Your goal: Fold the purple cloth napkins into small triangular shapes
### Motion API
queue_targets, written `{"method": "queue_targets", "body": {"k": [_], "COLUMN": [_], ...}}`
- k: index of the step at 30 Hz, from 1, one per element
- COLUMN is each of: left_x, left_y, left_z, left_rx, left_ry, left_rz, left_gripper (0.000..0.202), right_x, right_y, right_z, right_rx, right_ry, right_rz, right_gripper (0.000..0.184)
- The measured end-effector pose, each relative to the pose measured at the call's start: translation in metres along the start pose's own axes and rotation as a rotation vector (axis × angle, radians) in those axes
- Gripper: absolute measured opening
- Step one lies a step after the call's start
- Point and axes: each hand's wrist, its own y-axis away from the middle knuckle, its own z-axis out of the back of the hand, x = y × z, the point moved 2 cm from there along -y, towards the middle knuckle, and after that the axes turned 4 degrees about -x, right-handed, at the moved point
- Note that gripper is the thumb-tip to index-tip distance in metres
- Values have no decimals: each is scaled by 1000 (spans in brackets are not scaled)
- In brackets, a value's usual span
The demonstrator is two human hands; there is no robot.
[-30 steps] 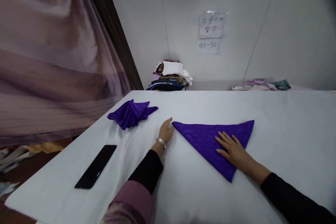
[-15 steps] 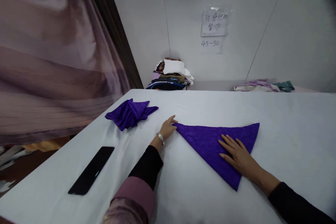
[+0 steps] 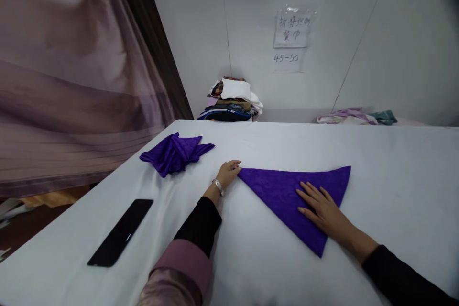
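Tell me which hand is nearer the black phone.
Left. The left hand is to the right of the black phone and farther back, at the purple cloth's left corner; the right hand lies farther right, flat on the cloth.

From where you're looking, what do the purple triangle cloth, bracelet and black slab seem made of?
Purple triangle cloth: probably woven fabric, smooth-looking, judging by its faint tonal pattern. Bracelet: likely polished silver-coloured metal, from its bright shine. Black slab: glossy glass or plastic, given its sharp white reflection; I can't tell which.
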Motion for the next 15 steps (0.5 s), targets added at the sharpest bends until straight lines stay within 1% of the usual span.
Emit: {"method": "queue_targets", "body": {"k": [6,15], "left_x": [-5,-10], "left_y": [2,5], "left_z": [1,1], "left_rx": [-18,-26], "left_ry": [-67,-158], "left_rz": [-25,-35], "left_gripper": [20,22], "right_x": [-1,0], "right_y": [0,-1], "right_z": [-1,1], "right_rx": [-11,-8], "right_ry": [-29,-56], "right_rz": [-9,-12], "right_gripper": [58,57]}}
